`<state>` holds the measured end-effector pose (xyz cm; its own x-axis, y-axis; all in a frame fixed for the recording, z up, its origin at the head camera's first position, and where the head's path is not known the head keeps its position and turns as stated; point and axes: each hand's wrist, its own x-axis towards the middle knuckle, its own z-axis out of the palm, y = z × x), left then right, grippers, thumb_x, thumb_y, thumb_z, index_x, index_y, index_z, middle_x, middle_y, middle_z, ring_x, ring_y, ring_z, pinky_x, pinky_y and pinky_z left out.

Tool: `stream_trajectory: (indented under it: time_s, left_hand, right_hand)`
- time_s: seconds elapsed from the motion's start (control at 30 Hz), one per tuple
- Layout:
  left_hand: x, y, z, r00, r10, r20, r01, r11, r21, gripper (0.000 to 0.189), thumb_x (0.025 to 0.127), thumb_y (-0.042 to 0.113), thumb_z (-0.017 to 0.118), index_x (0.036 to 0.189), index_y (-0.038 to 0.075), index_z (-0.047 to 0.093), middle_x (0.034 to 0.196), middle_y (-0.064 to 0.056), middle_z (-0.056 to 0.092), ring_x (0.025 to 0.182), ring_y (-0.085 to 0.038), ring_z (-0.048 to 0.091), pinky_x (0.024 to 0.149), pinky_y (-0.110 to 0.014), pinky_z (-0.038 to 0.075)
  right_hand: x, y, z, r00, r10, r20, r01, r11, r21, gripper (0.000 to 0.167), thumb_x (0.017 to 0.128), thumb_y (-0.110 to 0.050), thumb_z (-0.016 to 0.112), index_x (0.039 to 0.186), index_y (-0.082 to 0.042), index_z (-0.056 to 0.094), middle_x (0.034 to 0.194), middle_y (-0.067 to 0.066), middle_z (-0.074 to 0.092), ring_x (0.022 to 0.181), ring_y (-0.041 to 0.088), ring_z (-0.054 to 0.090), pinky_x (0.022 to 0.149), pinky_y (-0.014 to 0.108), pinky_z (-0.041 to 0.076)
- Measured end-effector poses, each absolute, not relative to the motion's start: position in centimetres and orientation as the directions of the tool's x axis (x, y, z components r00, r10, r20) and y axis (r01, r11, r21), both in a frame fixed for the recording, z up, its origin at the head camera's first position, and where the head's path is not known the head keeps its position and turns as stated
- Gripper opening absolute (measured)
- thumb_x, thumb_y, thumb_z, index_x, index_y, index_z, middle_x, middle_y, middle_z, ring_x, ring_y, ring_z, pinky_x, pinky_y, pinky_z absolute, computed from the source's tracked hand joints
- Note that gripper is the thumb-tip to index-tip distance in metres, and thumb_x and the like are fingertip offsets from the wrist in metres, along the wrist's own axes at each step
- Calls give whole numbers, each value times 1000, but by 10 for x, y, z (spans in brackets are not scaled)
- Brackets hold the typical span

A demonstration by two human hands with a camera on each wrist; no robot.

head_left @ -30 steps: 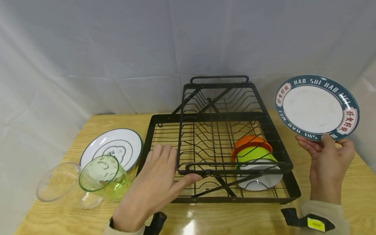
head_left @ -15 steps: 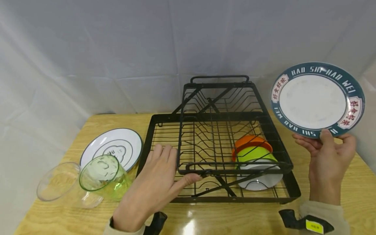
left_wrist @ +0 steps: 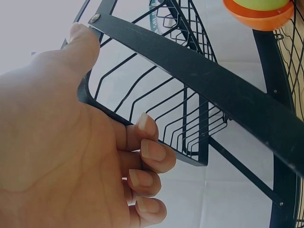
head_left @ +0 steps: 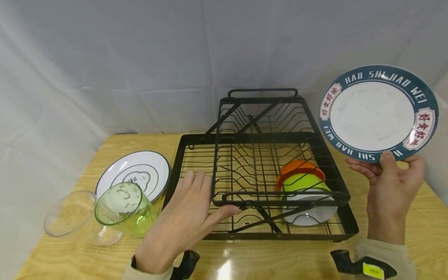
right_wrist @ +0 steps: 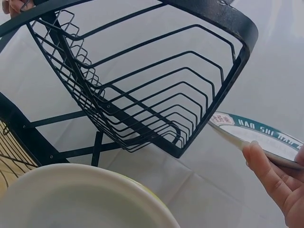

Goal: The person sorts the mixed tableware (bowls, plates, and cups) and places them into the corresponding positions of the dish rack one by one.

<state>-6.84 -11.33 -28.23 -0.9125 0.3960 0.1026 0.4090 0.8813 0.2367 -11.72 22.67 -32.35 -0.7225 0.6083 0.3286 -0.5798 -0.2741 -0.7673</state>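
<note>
Teal-rimmed plate (head_left: 372, 116) up a bit vs. a sec ago — right hand (head_left: 393, 186) pinches near rim, left hand (head_left: 185, 217) rests on rack (head_left: 276, 203). I'd guess stiff, slick, breakable — keep to rim.

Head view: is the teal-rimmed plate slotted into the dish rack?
No, the right hand holds the teal-rimmed plate up, to the right of the black two-tier dish rack.

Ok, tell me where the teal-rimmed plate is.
In the head view, the teal-rimmed plate is at the right, held up in the right hand, to the right of the black dish rack.
</note>
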Motion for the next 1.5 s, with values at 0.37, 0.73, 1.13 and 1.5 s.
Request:
stream_trajectory:
  time_s: [0.37,0.73,1.13,1.5]
  left_hand:
    - [-69,-113,-282,-907,405,113,421,877,233,73,90,68,42,110,-1,52,98,-8,46,98,-26,39,95,-44,38]
    - [-69,-113,-282,-908,404,107,418,877,237,70,91,68,42,107,0,52,96,-7,46,96,-25,39,93,-43,38]
    - [-68,-112,-282,-909,402,107,416,877,242,72,91,69,41,107,0,52,95,-7,46,96,-25,39,94,-43,39]
    - [-68,-112,-283,-907,403,121,420,876,237,71,91,68,41,107,0,52,94,-7,44,95,-24,38,91,-41,39]
  right_hand:
    - [-116,220,-319,-704,578,413,-635,-251,-730,33,99,-3,49,128,5,37,97,30,64,62,30,70,56,35,56]
    - [-110,218,-311,-706,532,467,-660,-256,-706,33,99,-5,49,127,7,36,97,30,64,60,29,69,53,31,57]
    - [-108,218,-306,-705,463,537,-692,-285,-664,33,99,2,45,129,10,34,97,29,65,58,28,67,50,29,56]
    - [-105,217,-304,-694,414,589,-706,-228,-671,32,99,0,48,128,8,38,104,30,64,61,25,68,52,29,56]
